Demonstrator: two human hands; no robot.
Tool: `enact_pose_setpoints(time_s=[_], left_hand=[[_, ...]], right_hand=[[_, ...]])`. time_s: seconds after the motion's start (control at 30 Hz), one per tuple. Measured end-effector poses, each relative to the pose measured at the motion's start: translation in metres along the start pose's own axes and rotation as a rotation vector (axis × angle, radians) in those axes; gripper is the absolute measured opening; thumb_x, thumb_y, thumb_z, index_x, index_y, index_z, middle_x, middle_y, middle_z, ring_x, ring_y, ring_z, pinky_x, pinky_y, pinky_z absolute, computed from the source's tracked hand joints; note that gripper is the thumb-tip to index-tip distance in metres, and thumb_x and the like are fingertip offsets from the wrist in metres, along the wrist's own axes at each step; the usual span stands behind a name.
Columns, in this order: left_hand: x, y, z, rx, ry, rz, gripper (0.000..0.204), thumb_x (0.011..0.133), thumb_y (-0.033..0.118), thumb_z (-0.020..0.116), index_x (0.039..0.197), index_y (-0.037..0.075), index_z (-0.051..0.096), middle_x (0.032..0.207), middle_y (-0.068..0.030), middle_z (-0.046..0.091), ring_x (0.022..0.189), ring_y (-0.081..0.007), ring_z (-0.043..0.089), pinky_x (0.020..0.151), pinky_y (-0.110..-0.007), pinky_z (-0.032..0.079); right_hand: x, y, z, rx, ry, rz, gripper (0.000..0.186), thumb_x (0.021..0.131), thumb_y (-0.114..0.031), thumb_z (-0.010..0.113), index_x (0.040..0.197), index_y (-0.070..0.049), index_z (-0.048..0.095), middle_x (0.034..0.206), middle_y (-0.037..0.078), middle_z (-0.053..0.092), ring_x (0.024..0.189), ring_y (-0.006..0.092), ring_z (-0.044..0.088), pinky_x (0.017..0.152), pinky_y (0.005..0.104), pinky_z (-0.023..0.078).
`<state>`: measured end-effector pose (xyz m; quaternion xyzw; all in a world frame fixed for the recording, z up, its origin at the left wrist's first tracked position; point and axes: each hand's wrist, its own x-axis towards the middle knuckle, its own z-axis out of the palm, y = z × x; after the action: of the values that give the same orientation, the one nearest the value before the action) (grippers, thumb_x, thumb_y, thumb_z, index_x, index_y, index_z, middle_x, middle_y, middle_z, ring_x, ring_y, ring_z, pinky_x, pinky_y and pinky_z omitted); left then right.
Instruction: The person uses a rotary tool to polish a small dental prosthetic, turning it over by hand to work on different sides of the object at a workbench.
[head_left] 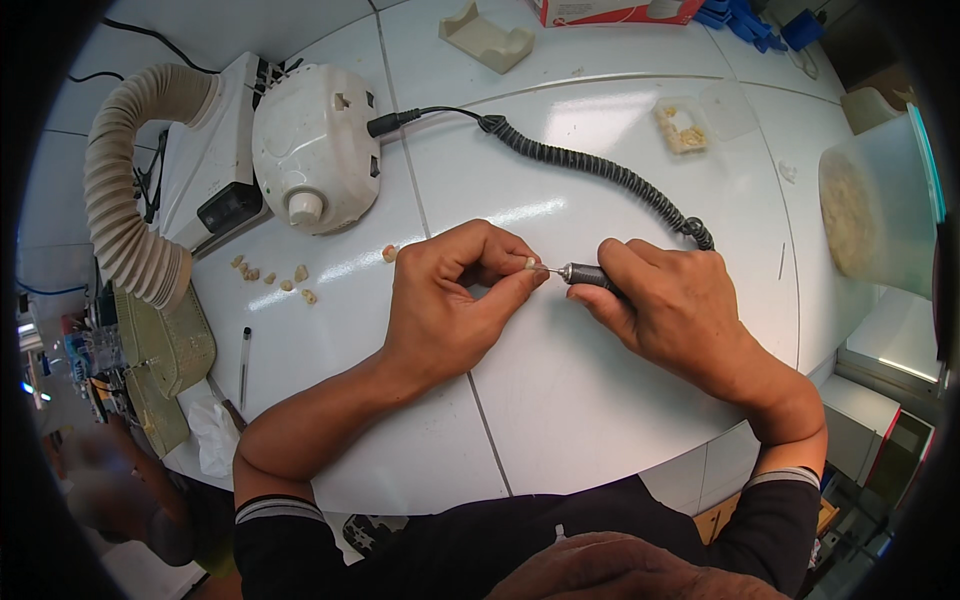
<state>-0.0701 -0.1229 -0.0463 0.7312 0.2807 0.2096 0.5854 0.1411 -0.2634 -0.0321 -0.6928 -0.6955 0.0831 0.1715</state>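
My left hand (455, 300) pinches a small pale piece (530, 264) between thumb and fingertips near the middle of the white table. My right hand (665, 305) grips a dark handpiece (585, 278), whose thin metal bit points left at that piece and meets it at my left fingertips. The handpiece's coiled black cord (590, 165) runs to a white control unit (310, 140) at the back left. Several small amber-and-cream pieces (300, 273) lie on the table left of my left hand.
A ribbed hose (110, 180), green basket (175, 345), pen (245, 365) and crumpled tissue (212, 435) occupy the left. Behind are a cream holder (485, 45), small open box (680, 125) and blue items (735, 20). A translucent tub (875, 205) stands right. Another person (130, 500) is lower left.
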Motion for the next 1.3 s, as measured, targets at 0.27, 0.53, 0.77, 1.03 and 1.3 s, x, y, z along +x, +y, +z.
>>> enact_pose_setpoints(time_s=[0.27,0.53,0.77,1.03,1.3], left_hand=[[-0.0003,0.001,0.0003,-0.007,-0.001,-0.022,0.011,0.096,-0.004,0.083,0.09,-0.002,0.073,0.103,-0.0147,0.081,0.093,-0.0144,0.077,0.086,-0.03,0.064],[-0.0003,-0.0009,0.0001,-0.022,-0.003,-0.004,0.011,0.096,-0.005,0.082,0.09,-0.002,0.073,0.104,-0.0151,0.081,0.093,-0.0145,0.077,0.086,-0.029,0.063],[0.0,-0.0013,0.0004,-0.046,0.004,-0.007,0.012,0.096,-0.004,0.083,0.09,-0.002,0.073,0.104,-0.0154,0.081,0.093,-0.0141,0.077,0.086,-0.029,0.063],[-0.0001,-0.002,0.0001,-0.032,-0.004,-0.018,0.012,0.096,-0.004,0.083,0.09,-0.002,0.073,0.104,-0.0157,0.081,0.093,-0.0139,0.077,0.085,-0.029,0.062],[0.0,-0.0007,0.0003,-0.016,-0.002,-0.01,0.012,0.096,-0.003,0.083,0.09,-0.002,0.073,0.103,-0.016,0.081,0.093,-0.0142,0.077,0.085,-0.029,0.062]], right_hand=[[0.0002,0.0,0.0001,-0.004,0.004,0.006,0.046,0.104,-0.049,0.077,0.086,-0.009,0.062,0.067,0.006,0.065,0.048,0.0267,0.062,0.043,0.0402,0.047],[-0.0001,-0.0002,-0.0008,-0.001,-0.007,-0.002,0.046,0.104,-0.048,0.077,0.087,-0.008,0.062,0.066,0.006,0.065,0.048,0.027,0.062,0.044,0.0406,0.048],[0.0001,-0.0009,-0.0005,-0.01,-0.018,0.004,0.046,0.104,-0.048,0.076,0.087,-0.008,0.062,0.067,0.007,0.065,0.048,0.0269,0.062,0.044,0.0403,0.048],[-0.0001,-0.0003,0.0014,0.002,0.015,0.007,0.046,0.105,-0.048,0.076,0.087,-0.008,0.062,0.066,0.006,0.065,0.048,0.0264,0.062,0.043,0.04,0.047],[-0.0003,-0.0003,0.0012,0.006,0.006,0.013,0.046,0.105,-0.048,0.075,0.087,-0.008,0.062,0.066,0.007,0.065,0.047,0.0257,0.061,0.043,0.0399,0.047]])
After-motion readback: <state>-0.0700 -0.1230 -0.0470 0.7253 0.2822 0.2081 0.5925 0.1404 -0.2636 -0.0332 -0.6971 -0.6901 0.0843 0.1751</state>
